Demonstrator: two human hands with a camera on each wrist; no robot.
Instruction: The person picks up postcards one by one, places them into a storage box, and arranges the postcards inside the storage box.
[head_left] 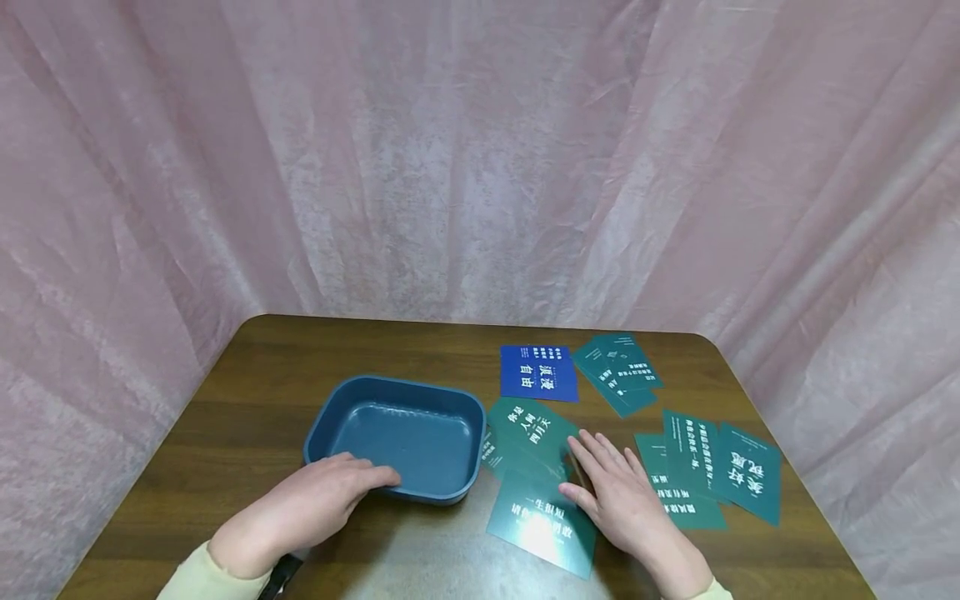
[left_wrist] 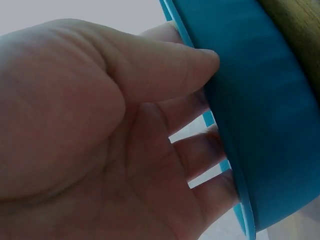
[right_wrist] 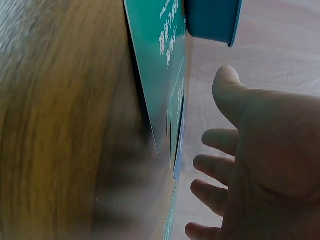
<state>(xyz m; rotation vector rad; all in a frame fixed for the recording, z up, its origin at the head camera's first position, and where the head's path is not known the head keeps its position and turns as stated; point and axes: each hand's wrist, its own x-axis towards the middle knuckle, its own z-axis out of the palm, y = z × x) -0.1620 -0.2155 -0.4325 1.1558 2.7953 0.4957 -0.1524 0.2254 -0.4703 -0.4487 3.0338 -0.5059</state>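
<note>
Tray (head_left: 405, 437) is resting on the table (head_left: 420, 554), left of the green cards (head_left: 525, 429).
The left hand (head_left: 318, 500) is pinching the near rim between thumb and fingers; the right hand (head_left: 622, 496) is hovering at the cards' right edge, fingers extended, grasping nothing. Because the cards are overlapping and lying flat, fingers catching more than one edge could be dragging several together. Uneven pulling at the pinched rim could be tilting the tray.

Blue tray (head_left: 408, 446), wooden table (head_left: 255, 400)
Left hand (head_left: 322, 500) grips the tray's near rim; right hand (head_left: 618, 500) is amid green cards (head_left: 528, 448), 1 royal-blue card (head_left: 539, 372) lying beyond.
</note>
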